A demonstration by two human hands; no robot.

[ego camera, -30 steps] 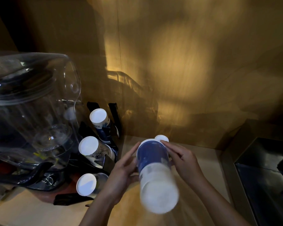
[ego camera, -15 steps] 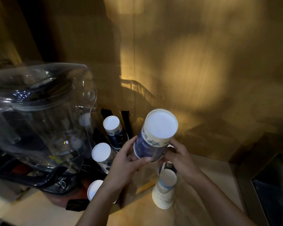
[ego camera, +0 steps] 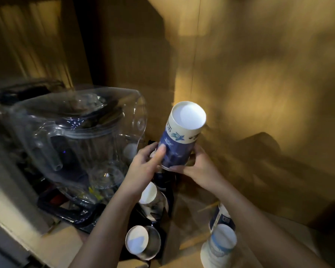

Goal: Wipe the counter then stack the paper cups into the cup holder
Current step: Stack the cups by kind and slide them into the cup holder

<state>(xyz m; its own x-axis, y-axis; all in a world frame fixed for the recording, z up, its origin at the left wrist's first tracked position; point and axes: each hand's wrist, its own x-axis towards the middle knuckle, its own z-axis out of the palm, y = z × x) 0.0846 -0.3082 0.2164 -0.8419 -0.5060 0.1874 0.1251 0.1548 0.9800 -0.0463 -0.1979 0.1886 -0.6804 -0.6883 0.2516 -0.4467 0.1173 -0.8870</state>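
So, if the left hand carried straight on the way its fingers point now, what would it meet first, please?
The left hand points up and right, and its fingers already touch the blue paper cup stack. Beyond that, probably the wooden back wall; depth is unclear.

Pretty dim and yellow-brown overall, we'd say. A warm patch glows on the tan back wall [ego camera: 259, 105], with soft shadows lower right. Glare streaks the clear plastic jug [ego camera: 79, 136]. Left edge smears with motion blur; corners go dark.

Dim room; wood-panel wall [ego camera: 259, 74] with warm light patches; light wooden counter [ego camera: 190, 219]
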